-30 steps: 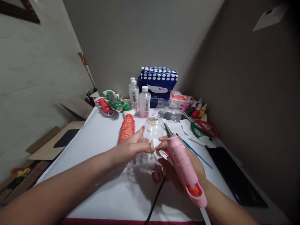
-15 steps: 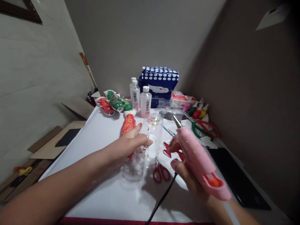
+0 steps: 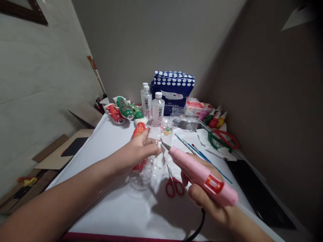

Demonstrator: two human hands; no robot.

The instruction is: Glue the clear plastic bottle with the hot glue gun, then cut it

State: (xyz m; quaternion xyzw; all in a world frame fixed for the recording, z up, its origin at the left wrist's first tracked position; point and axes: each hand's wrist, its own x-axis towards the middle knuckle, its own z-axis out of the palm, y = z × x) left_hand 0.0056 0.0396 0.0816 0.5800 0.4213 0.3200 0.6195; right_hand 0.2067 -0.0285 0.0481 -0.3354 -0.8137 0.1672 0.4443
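Observation:
My left hand (image 3: 142, 146) grips a clear plastic bottle (image 3: 151, 168), its thumb against a white strip (image 3: 159, 160) on the bottle's side. In my right hand (image 3: 202, 188) is a pink hot glue gun (image 3: 199, 171), fingers wrapped round its handle. The metal nozzle (image 3: 166, 146) points left and sits at the upper end of the white strip; whether it touches, I cannot tell. Behind my left hand lies a red and orange fish-shaped piece (image 3: 139, 129), partly covered. Red-handled scissors (image 3: 174, 186) rest on the table between my hands.
Labelled bottles (image 3: 157, 109) stand before a blue dotted bag (image 3: 174, 89). Green and red fish crafts (image 3: 123, 107) lie at back left. To the right are paintbrushes (image 3: 199, 153), large scissors (image 3: 222, 139), paint bottles (image 3: 214, 119) and a black panel (image 3: 257, 191). The gun's cord (image 3: 199, 228) hangs in front.
The glue gun has swung down and left, its nozzle now at the white strip. The small red piece near my right fingers is no longer visible. My left hand still grips the bottle.

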